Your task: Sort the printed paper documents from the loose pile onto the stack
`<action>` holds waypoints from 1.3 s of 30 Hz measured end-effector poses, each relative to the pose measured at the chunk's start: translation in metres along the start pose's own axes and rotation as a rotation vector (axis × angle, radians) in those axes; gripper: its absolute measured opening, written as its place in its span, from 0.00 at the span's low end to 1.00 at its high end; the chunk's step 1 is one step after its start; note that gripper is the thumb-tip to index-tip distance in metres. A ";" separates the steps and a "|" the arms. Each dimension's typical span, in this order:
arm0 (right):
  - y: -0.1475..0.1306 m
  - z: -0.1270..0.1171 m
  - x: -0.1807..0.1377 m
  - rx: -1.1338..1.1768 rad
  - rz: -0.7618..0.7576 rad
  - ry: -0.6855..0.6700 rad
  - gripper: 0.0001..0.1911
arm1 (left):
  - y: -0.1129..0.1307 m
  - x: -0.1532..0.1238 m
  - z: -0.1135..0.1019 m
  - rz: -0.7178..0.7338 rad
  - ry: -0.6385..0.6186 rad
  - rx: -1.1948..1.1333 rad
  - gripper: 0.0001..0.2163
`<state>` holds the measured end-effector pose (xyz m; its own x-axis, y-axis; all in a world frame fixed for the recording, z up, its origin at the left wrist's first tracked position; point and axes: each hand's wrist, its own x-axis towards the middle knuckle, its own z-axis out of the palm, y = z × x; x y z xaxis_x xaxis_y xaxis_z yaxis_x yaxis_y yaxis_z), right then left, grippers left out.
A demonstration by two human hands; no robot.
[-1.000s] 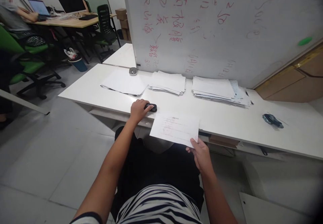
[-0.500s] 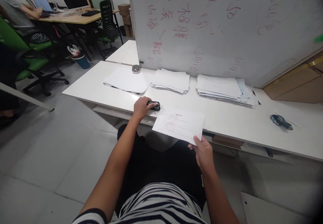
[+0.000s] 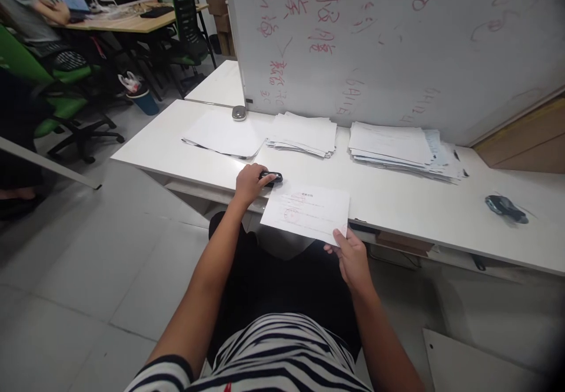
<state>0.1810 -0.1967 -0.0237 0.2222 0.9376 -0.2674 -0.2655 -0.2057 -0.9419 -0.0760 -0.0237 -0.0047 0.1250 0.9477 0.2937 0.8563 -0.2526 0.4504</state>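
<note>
My left hand (image 3: 250, 183) is closed around a small black stapler (image 3: 274, 178) at the front edge of the white desk. In my right hand (image 3: 352, 258) a printed white sheet (image 3: 304, 211) with red stamp marks is pinched at its lower right corner. The sheet juts over the desk's front edge, tilted, with its upper left corner close by the stapler's front end. Whether that corner lies between the jaws I cannot tell.
Along the back of the desk (image 3: 150, 149) lie a loose paper pile (image 3: 225, 133), a middle stack (image 3: 302, 133) and a thicker right stack (image 3: 391, 145). A whiteboard (image 3: 379, 74) stands behind them. A dark object (image 3: 506, 208) lies far right. One person (image 3: 26, 18) sits at another desk.
The sheet in my right hand has moved left, bringing its upper left corner up to the stapler. My left hand keeps its hold. The camera view has shifted slightly.
</note>
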 end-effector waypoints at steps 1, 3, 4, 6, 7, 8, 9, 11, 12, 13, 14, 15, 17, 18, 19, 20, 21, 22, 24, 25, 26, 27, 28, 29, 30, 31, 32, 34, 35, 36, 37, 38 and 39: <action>0.000 0.000 0.000 0.000 -0.001 0.005 0.17 | 0.001 0.000 0.000 -0.001 -0.003 0.001 0.16; 0.000 0.001 0.001 0.004 0.000 0.013 0.17 | 0.001 0.000 -0.001 0.001 -0.009 0.007 0.16; 0.000 0.001 0.001 0.004 0.000 0.014 0.17 | 0.002 0.000 -0.001 0.003 -0.009 0.013 0.16; 0.000 0.001 0.001 0.002 -0.005 0.014 0.17 | 0.003 0.000 -0.001 0.008 -0.007 0.028 0.16; 0.000 0.001 0.002 0.001 -0.008 0.014 0.17 | 0.003 0.000 -0.001 0.010 -0.007 0.037 0.16; 0.001 0.001 0.002 0.001 -0.011 0.014 0.16 | 0.003 0.000 -0.001 0.011 -0.010 0.045 0.16; 0.001 0.001 0.003 0.002 -0.014 0.014 0.16 | 0.003 0.000 -0.001 0.012 -0.013 0.050 0.16; 0.002 0.000 0.004 0.001 -0.020 0.014 0.16 | 0.004 0.000 0.000 0.014 -0.014 0.053 0.16; 0.002 0.000 0.004 0.000 -0.020 0.015 0.16 | 0.004 0.000 0.000 0.015 -0.011 0.053 0.16; 0.002 0.000 0.004 -0.002 -0.019 0.017 0.16 | 0.004 -0.001 0.000 0.016 -0.008 0.051 0.16; 0.001 0.000 0.005 -0.002 -0.017 0.018 0.16 | 0.003 -0.001 0.001 0.016 -0.005 0.050 0.16; 0.001 0.000 0.004 0.000 -0.012 0.019 0.16 | 0.003 -0.001 0.001 0.015 -0.001 0.050 0.16; 0.000 0.000 0.004 0.009 -0.006 0.022 0.16 | 0.004 -0.001 0.002 0.014 0.009 0.050 0.15; 0.000 0.000 0.004 0.011 -0.005 0.022 0.16 | 0.004 -0.001 0.002 0.011 0.014 0.048 0.15; 0.000 0.000 0.004 0.009 -0.005 0.022 0.16 | 0.005 -0.001 0.002 0.008 0.015 0.042 0.15; 0.000 0.000 0.004 0.005 -0.004 0.021 0.16 | 0.006 -0.001 0.002 0.004 0.010 0.035 0.14; 0.001 -0.001 0.004 -0.001 -0.004 0.022 0.17 | 0.007 -0.001 0.002 -0.001 -0.002 0.027 0.14; 0.001 -0.001 0.004 -0.007 -0.008 0.025 0.17 | 0.009 -0.002 0.001 -0.007 -0.019 0.021 0.14; 0.003 -0.001 0.005 -0.016 -0.020 0.027 0.17 | 0.012 -0.002 -0.002 -0.024 -0.059 0.016 0.14; 0.004 -0.002 0.005 -0.020 -0.029 0.028 0.17 | 0.014 -0.001 -0.004 -0.036 -0.081 0.016 0.14; 0.004 -0.002 0.006 -0.023 -0.037 0.028 0.17 | 0.016 0.000 -0.006 -0.054 -0.105 0.015 0.14; 0.004 -0.002 0.006 -0.028 -0.043 0.028 0.16 | 0.016 0.002 -0.009 -0.077 -0.134 0.015 0.14; 0.004 -0.002 0.006 -0.034 -0.046 0.026 0.16 | 0.016 0.006 -0.012 -0.102 -0.171 0.014 0.14; 0.003 -0.003 0.006 -0.042 -0.046 0.025 0.16 | 0.015 0.011 -0.015 -0.128 -0.217 0.016 0.16; 0.002 -0.003 0.006 -0.049 -0.045 0.024 0.16 | 0.013 0.018 -0.018 -0.145 -0.273 0.020 0.17; 0.001 -0.003 0.006 -0.057 -0.042 0.021 0.16 | 0.009 0.026 -0.019 -0.151 -0.341 0.027 0.20; 0.000 -0.004 0.006 -0.063 -0.038 0.016 0.16 | 0.004 0.037 -0.020 -0.147 -0.416 0.038 0.22; -0.002 -0.005 0.007 -0.069 -0.034 0.011 0.15 | -0.010 0.062 -0.016 -0.142 -0.574 0.076 0.25; -0.002 -0.006 0.007 -0.069 -0.031 0.011 0.15 | -0.017 0.075 -0.010 -0.147 -0.642 0.099 0.25; -0.001 -0.006 0.008 -0.070 -0.027 0.012 0.14 | -0.025 0.089 -0.002 -0.149 -0.681 0.123 0.26; 0.000 -0.006 0.009 -0.071 -0.019 0.014 0.14 | -0.032 0.102 0.008 -0.149 -0.687 0.139 0.26; 0.001 -0.005 0.009 -0.070 -0.010 0.015 0.15 | -0.037 0.114 0.019 -0.147 -0.670 0.146 0.27; 0.003 -0.004 0.010 -0.069 0.001 0.014 0.15 | -0.042 0.124 0.029 -0.147 -0.644 0.151 0.28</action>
<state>0.1865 -0.1893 -0.0302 0.2356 0.9333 -0.2710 -0.2004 -0.2262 -0.9532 -0.0815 0.1100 -0.0121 0.2350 0.9092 -0.3436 0.9422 -0.1262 0.3104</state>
